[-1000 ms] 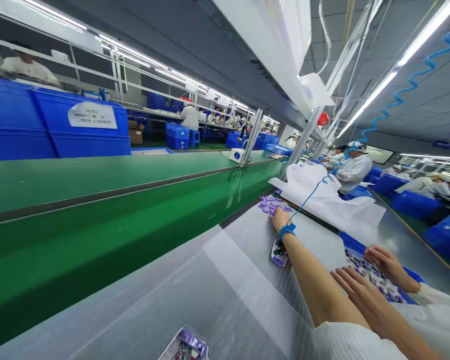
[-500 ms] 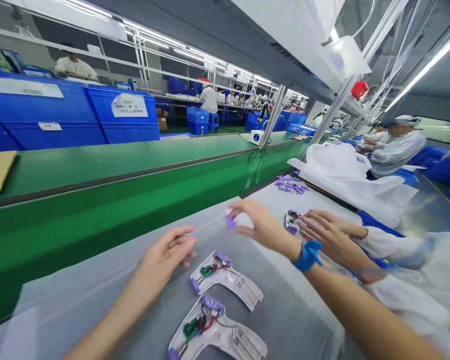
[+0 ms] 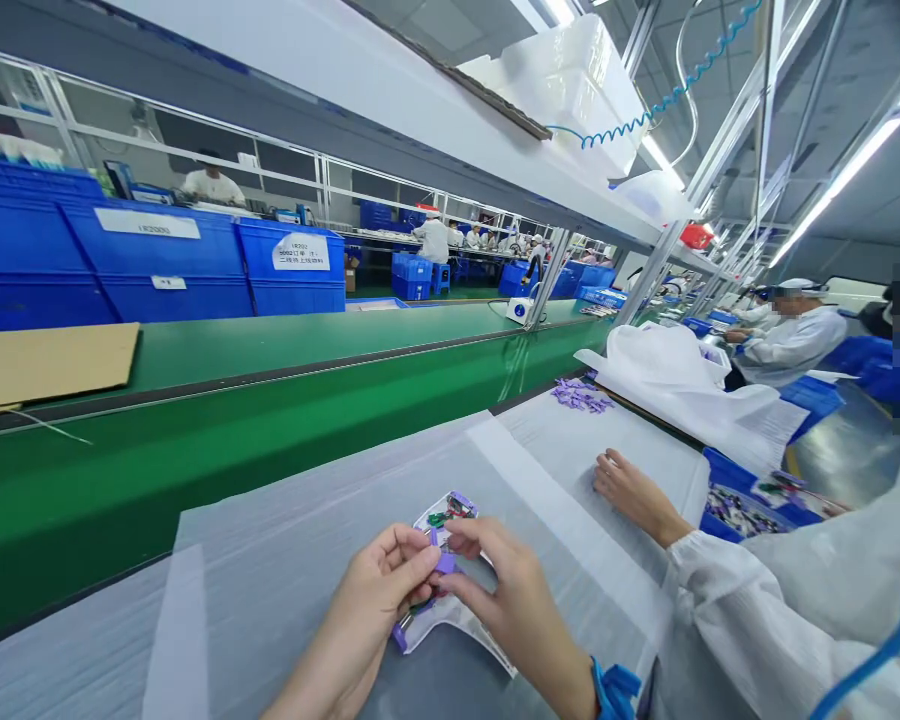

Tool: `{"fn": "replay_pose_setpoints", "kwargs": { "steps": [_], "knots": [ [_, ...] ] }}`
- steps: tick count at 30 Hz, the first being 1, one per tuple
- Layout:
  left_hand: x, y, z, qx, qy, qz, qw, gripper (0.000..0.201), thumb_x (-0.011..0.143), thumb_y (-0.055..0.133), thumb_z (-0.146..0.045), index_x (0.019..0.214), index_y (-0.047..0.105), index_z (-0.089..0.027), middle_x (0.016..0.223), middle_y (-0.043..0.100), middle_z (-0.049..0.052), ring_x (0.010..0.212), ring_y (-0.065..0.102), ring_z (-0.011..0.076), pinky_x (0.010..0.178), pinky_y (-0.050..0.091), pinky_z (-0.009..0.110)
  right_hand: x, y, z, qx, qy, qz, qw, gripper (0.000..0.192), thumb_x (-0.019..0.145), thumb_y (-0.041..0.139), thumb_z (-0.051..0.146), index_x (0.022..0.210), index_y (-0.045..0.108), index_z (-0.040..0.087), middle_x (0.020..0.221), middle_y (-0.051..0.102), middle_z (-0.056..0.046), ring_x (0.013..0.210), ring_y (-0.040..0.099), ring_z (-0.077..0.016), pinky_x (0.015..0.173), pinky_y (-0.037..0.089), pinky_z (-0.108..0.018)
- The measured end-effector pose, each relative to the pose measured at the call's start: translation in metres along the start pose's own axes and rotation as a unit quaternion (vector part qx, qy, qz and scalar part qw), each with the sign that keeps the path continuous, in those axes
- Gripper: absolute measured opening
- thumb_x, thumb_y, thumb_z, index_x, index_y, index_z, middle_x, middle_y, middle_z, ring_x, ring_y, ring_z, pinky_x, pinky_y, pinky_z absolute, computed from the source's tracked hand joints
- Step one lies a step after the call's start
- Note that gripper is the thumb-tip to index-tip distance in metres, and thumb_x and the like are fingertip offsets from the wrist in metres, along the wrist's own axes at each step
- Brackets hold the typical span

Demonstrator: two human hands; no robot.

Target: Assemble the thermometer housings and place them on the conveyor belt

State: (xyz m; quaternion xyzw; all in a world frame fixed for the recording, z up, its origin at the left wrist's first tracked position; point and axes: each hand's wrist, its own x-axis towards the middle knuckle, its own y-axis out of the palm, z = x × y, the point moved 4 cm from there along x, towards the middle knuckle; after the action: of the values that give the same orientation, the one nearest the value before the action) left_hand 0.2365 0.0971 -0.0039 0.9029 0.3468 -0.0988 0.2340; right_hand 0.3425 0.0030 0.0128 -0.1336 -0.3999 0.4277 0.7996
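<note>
Both hands now meeting over the white housing [image 3: 450, 610]; left hand [image 3: 379, 600] and right hand [image 3: 506, 600] are pinching a purple piece [image 3: 444, 563] brought in since a second ago.

L hand [image 3: 379, 600] & R hand [image 3: 514, 600] close together, fingertips pinched

Small purple part [image 3: 444, 563]: pinched between fingertips of left hand [image 3: 375, 610] and right hand [image 3: 514, 610], held just above the nearer white housing [image 3: 450, 620]. That housing lies flat on the grey foam sheet, purple-edged, mostly hidden under the hands. Second white housing [image 3: 450, 508] just beyond, open side up, green board and wires showing.
</note>
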Motion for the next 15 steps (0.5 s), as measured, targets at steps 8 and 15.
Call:
{"fn": "replay_pose_setpoints", "kwargs": {
  "steps": [8,15],
  "knots": [
    [-0.009,0.001,0.005,0.096,0.034,0.027,0.994,0.023,0.076,0.065,-0.035,0.077,0.051,-0.017,0.065,0.051,-0.004,0.062,0.044,0.0100,0.058,0.037,0.021,-0.022,0.003,0.010,0.011,0.040,-0.044,0.998,0.017,0.084,0.064,0.020,0.101,0.061,0.020,0.081,0.066,-0.001,0.069,0.060,-0.0133,0.065,0.047,-0.022],
    [-0.004,-0.016,0.010,0.521,0.220,0.087,0.820,0.015,0.086,0.052,-0.018,0.080,0.066,-0.020,0.088,0.058,0.003,0.087,0.054,0.0210,0.077,0.041,0.033,-0.067,0.016,-0.012,-0.055,0.138,-0.051,0.988,0.016,0.088,0.058,0.033,0.093,0.065,0.020,0.075,0.061,-0.002,0.066,0.059,-0.0155,0.058,0.047,-0.023]
  ]
}}
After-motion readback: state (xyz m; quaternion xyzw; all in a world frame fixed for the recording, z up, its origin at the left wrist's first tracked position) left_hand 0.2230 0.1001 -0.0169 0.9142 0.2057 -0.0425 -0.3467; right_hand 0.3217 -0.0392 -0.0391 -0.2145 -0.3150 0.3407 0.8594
